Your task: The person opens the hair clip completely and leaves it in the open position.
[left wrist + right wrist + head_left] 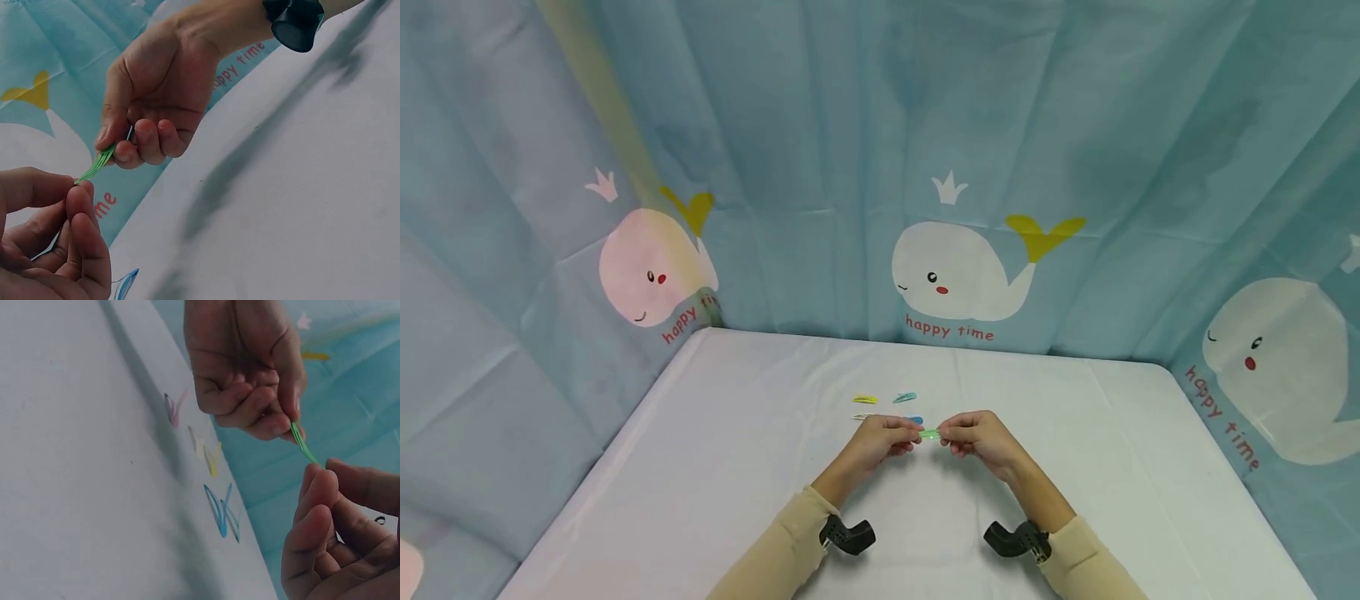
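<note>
A green snap hair clip [930, 434] is stretched between my two hands above the table. My left hand [876, 442] pinches one end of it between thumb and forefinger. The other end is pinched by my right hand [982, 439]. Seen from the right wrist, the green clip [302, 442] looks thin and slightly curved, with both its ends covered by fingertips. Just behind the hands lie a yellow hair clip [865, 399], a teal one [905, 397], a white one [861, 416] and a blue one [915, 420], the last two partly hidden in the head view.
A pink hair clip [172, 412] also lies on the table, in the right wrist view. White cloth covers the table [737, 467]. A blue curtain [820, 208] printed with whales hangs behind it and along both sides. Each wrist carries a black camera mount [850, 535].
</note>
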### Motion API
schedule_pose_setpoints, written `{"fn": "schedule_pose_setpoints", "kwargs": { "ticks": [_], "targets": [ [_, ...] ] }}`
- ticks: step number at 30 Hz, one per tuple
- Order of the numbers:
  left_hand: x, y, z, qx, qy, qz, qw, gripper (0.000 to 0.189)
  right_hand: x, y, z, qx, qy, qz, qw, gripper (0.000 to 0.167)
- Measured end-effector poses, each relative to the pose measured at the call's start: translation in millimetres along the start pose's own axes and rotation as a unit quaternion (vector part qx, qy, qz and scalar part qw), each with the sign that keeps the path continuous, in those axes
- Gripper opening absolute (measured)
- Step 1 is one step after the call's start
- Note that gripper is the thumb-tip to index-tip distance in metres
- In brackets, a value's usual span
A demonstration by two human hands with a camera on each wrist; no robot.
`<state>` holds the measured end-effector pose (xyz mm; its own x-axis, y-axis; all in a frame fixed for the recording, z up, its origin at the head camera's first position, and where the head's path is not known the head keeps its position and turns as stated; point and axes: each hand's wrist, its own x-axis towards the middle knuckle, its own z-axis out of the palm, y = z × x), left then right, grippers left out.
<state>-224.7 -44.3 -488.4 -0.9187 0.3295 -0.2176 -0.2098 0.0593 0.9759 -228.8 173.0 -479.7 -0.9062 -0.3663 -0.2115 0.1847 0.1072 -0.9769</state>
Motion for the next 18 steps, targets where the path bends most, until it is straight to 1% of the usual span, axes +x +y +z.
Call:
{"fn": "schedule_pose_setpoints", "kwargs": {
  "ticks": [4, 10, 18],
  "targets": [
    [0.7, -2.8, -0.4, -0.014, -0.007, -0.005, 0.9999, 0.026, 0.8, 2.0, 2.7, 0.004, -0.005, 0.0, 1.0, 0.024],
    [-1.6, -1.7, -1.0, -0.026, -0.012, -0.008, 0.9996, 0.028, 1.8, 2.1, 5.7, 0.001, -0.005, 0.001, 1.0, 0.025],
    [-1.9, -1.1, 0.1, -0.034, 0.006, -0.026, 0.9991, 0.025, 1.9, -0.2, 8.2, 0.01, -0.006, -0.005, 0.9999, 0.024]
  ]
}}
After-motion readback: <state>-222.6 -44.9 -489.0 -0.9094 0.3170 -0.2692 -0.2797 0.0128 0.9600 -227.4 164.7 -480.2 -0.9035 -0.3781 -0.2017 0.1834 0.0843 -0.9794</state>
